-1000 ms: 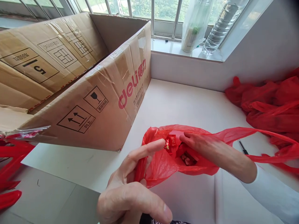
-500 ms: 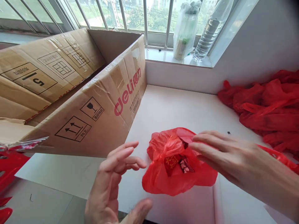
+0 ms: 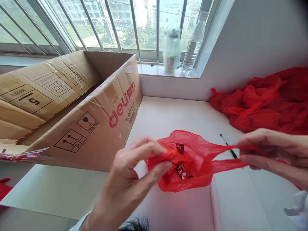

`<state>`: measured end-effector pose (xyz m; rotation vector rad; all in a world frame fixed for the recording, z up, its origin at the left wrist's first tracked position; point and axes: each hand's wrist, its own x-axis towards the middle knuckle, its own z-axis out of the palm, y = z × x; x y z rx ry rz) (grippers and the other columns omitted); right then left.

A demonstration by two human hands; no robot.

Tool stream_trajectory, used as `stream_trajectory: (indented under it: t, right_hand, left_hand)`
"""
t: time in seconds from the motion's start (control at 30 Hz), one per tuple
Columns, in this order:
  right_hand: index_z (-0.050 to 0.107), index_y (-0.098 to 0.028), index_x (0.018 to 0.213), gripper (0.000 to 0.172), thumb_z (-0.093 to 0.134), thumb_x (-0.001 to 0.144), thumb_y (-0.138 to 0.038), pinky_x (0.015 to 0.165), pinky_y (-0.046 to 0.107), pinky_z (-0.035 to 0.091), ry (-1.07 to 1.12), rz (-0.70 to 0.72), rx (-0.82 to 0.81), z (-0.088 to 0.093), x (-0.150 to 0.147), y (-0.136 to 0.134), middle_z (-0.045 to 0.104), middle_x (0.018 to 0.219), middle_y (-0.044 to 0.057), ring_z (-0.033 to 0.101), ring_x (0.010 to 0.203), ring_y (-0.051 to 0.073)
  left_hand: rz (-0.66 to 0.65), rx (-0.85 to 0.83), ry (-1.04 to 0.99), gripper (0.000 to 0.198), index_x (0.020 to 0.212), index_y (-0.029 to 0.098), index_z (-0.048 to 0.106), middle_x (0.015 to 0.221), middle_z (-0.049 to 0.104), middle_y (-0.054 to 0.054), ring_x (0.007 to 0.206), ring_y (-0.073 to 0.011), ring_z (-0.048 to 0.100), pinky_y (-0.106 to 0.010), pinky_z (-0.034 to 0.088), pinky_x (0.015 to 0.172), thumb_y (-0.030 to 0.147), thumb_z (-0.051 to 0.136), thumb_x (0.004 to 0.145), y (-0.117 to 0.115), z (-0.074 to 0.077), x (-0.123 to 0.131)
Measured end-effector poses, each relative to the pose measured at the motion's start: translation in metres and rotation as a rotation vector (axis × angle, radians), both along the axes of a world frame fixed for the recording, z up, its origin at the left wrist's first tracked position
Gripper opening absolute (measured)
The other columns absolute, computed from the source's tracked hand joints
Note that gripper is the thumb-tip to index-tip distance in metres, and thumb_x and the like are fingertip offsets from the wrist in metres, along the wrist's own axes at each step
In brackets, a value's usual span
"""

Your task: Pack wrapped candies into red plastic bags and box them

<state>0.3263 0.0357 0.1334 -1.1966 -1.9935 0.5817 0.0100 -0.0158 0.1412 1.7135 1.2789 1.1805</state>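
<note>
A small red plastic bag (image 3: pixel 192 166) with several red wrapped sweets (image 3: pixel 182 170) inside hangs just above the white tabletop. My left hand (image 3: pixel 134 166) pinches the bag's left edge between thumb and fingers. My right hand (image 3: pixel 267 149) is closed on the bag's handles and holds them stretched out to the right. The bag's mouth is drawn narrow between the two hands.
A large open cardboard box (image 3: pixel 96 115) printed "deli" lies on its side at the left. A heap of red plastic bags (image 3: pixel 264 99) sits at the back right. A black pen (image 3: pixel 227 146) lies behind the bag. A jar (image 3: pixel 171 51) and a water bottle (image 3: pixel 192 45) stand on the windowsill.
My left hand, open half a second ago, has closed on the bag's left edge. My right hand has moved right, pulling the handles taut. The view has tilted up.
</note>
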Motion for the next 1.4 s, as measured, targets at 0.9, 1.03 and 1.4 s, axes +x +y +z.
stream_trajectory:
  t: [0.9, 1.03, 1.4]
  right_hand:
    - [0.064, -0.021, 0.107, 0.024, 0.057, 0.092, -0.039, 0.067, 0.023, 0.053, 0.034, 0.638, -0.267, 0.013, -0.103, 0.046, 0.067, 0.084, 0.000, 0.061, 0.070, 0.011]
    - [0.065, -0.018, 0.088, 0.018, 0.059, 0.091, -0.034, 0.060, 0.022, 0.051, 0.223, 0.440, -0.256, -0.005, -0.109, 0.037, 0.066, 0.075, 0.000, 0.060, 0.065, 0.010]
    - [0.059, -0.019, 0.113, 0.023, 0.054, 0.092, -0.014, 0.083, 0.026, 0.050, 0.129, 0.870, 0.043, 0.003, -0.107, 0.015, 0.068, 0.100, 0.004, 0.062, 0.091, 0.012]
  left_hand:
    - [-0.195, -0.480, -0.266, 0.039, 0.098, 0.023, 0.059, 0.065, 0.042, 0.006, 0.054, -0.0075, 0.034, -0.017, 0.030, 0.047, 0.057, 0.040, 0.094, 0.015, -0.006, 0.024]
    - [-0.251, -0.586, -0.374, 0.046, 0.116, 0.023, 0.052, 0.049, 0.047, 0.007, 0.040, -0.0080, 0.041, -0.017, 0.028, 0.041, 0.061, 0.035, 0.094, 0.019, -0.011, 0.022]
    - [-0.426, -0.178, 0.156, 0.016, 0.079, 0.020, 0.047, 0.072, 0.052, 0.004, 0.061, -0.0089, 0.042, -0.020, 0.032, 0.054, 0.005, 0.051, 0.085, 0.013, -0.010, -0.003]
